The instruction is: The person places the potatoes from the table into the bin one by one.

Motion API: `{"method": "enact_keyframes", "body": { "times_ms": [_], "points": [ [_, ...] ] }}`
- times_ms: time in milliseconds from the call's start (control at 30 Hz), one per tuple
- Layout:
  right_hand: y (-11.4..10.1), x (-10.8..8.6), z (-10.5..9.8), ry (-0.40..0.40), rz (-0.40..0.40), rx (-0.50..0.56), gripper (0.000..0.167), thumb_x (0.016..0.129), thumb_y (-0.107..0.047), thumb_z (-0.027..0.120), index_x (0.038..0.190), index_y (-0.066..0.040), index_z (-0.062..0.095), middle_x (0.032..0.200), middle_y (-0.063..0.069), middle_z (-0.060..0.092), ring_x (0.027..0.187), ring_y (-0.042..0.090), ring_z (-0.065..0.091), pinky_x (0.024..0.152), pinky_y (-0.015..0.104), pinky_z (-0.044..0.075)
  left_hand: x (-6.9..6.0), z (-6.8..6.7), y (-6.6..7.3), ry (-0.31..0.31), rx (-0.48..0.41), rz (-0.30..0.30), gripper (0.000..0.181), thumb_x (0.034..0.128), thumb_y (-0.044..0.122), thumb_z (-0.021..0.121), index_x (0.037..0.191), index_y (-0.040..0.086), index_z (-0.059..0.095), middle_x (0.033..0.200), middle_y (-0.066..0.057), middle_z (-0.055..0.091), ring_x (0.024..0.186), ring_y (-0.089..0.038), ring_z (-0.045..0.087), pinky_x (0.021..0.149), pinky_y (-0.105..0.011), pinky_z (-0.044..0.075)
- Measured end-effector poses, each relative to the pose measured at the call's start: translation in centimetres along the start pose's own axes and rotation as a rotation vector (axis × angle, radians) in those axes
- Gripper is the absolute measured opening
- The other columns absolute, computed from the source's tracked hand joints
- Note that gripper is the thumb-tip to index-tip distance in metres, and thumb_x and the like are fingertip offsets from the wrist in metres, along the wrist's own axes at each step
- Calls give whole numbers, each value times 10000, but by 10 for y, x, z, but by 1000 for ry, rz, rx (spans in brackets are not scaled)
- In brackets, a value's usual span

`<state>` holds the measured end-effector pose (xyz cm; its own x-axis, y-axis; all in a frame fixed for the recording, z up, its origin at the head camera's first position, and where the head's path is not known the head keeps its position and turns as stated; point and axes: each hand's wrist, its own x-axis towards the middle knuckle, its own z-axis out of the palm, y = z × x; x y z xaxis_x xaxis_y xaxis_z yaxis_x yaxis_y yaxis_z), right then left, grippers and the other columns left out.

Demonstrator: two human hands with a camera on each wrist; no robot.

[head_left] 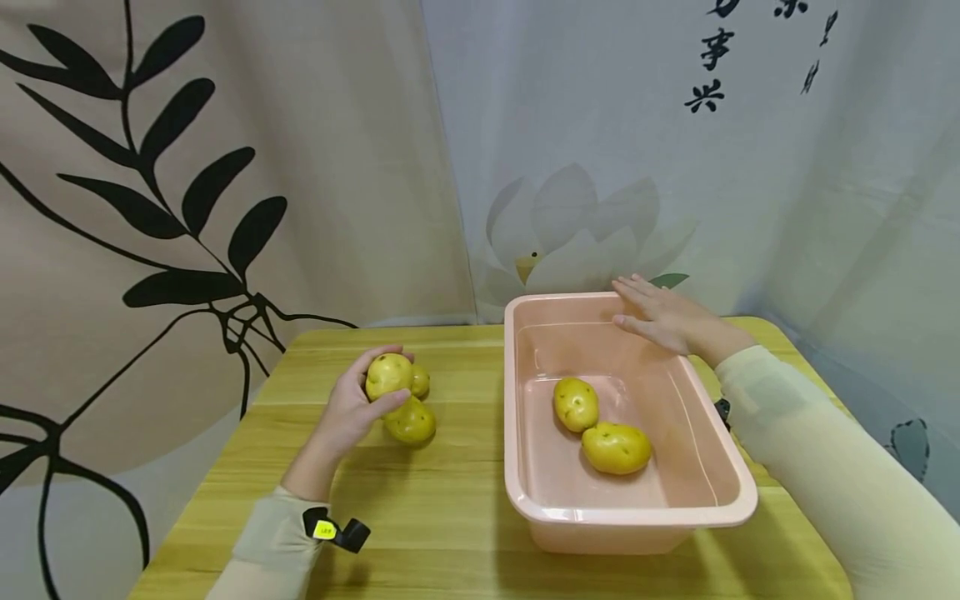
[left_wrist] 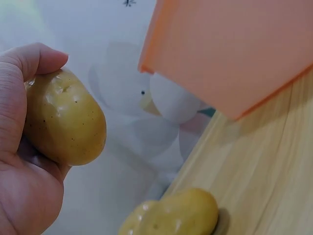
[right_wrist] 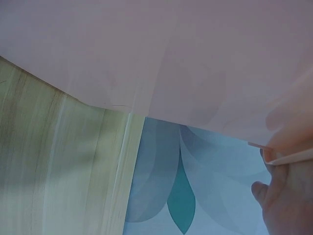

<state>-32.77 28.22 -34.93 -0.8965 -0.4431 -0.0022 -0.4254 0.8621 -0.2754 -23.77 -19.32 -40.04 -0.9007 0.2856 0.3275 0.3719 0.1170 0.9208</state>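
Holding a potato [head_left: 388,373] between curled fingers and thumb, the left hand [head_left: 354,404] stands over the left part of the table [head_left: 450,500], while the right hand [head_left: 654,317] rests on the far right corner of the pink tub [head_left: 607,540], its fingers nearly straight along the edge. Two more potatoes lie on the table: a near potato [head_left: 411,423], just beside the grip, and a far potato [head_left: 422,381], partly hidden behind the held one. Inside the tub, an upper potato [head_left: 576,404] and a lower potato [head_left: 617,448] lie on the bottom, apparently touching. The step in hand is judged to be the pick-up of a single potato, the grasp already made; a next move toward the tub would call for a steady hold, enough height to clear the left wall, and a gentle release. In the left wrist view the held potato appears oval, yellow and smooth, with glossy highlights, scattered dark specks and a shallow dimple.
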Motion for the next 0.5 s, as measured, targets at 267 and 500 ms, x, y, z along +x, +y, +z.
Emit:
{"method": "enact_keyframes", "body": {
  "times_ms": [267,500],
  "points": [
    [0,0,1,8,4,-1,747,984,-563,375,1547,-121,163,1596,136,120,1457,349,43,1124,605,57,6,16,13,-45,-8,34,554,869,25,685,1367,78,448,1350,-178,508,1153,-224,542,907,-293,496],
    [2,1,1,12,6,-3,753,981,-574,370,1548,-124,163,1596,132,121,1459,340,42,1127,598,59,9,31,30,-86,-18,84,550,867,46,680,1367,102,457,1346,-129,525,1126,-253,543,864,-325,516]
  ]
}}
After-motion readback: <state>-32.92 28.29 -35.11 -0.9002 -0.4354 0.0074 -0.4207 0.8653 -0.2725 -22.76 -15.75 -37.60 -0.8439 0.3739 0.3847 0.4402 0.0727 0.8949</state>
